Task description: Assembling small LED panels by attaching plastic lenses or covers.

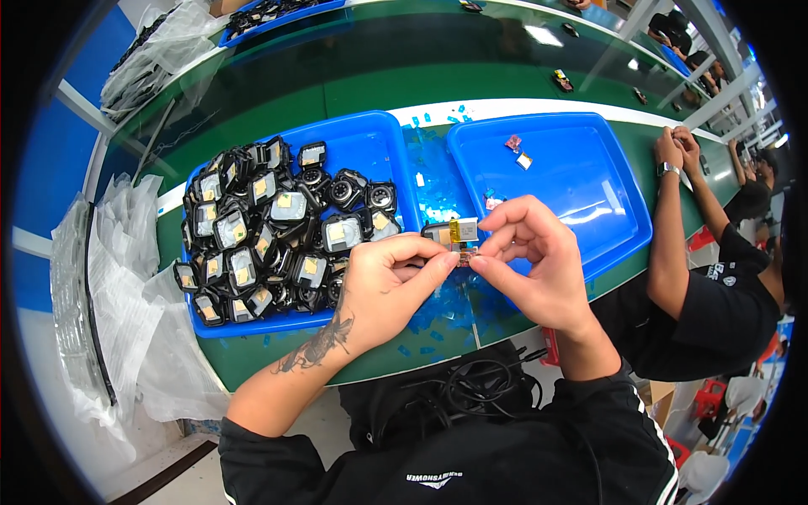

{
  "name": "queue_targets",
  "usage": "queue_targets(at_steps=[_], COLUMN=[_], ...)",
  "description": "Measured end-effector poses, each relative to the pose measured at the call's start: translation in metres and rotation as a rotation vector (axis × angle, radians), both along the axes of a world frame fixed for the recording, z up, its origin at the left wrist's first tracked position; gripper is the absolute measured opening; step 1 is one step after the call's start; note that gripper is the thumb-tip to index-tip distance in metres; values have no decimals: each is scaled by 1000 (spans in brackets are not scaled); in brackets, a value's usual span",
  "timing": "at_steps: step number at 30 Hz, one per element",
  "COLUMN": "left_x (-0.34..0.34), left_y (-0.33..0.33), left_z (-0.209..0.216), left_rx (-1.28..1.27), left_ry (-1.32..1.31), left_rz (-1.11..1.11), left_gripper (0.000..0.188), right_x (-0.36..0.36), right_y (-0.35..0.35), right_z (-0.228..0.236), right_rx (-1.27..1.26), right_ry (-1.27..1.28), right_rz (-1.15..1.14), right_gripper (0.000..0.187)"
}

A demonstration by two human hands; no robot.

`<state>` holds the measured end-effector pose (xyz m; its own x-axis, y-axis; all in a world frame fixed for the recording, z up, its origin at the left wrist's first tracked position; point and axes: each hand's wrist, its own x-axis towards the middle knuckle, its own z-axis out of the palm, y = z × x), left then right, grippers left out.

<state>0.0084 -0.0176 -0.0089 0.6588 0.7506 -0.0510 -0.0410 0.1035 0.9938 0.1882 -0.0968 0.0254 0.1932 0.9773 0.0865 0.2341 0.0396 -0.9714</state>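
In front of me, over the gap between two trays, my left hand (402, 273) pinches a small black watch housing (434, 231) between thumb and fingers. A silver battery (468, 229) with yellow tape stands out from its upper side. My right hand (543, 265) comes in from the other side, its thumb and forefinger curled round a small reddish circuit piece (465, 249) at the housing's edge. Fingertips partly hide where that piece joins the housing.
At left, a blue tray (389, 135) bears a heap of black watch housings (286, 206). The right-hand blue tray (564, 194) has a few small parts (524, 160) in it. Blue film scraps (438, 198) litter the green bench. A co-worker's hands (677, 147) are at right; loose cables (488, 383) lie below.
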Motion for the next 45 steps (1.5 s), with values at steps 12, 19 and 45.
queue_targets(at_steps=[12,19,45], left_x=[3,-1,2], left_y=[-2,0,-6], left_z=[7,9,10], left_rx=[268,147,-143], left_ry=[80,70,-254], left_rz=[-19,-25,97], left_gripper=[12,12,53], right_x=[12,0,-20], right_y=[1,4,25], right_z=[5,5,-9], right_rx=[-74,-68,38], right_ry=[34,72,-82], right_rz=[166,86,-30], right_gripper=[41,41,49])
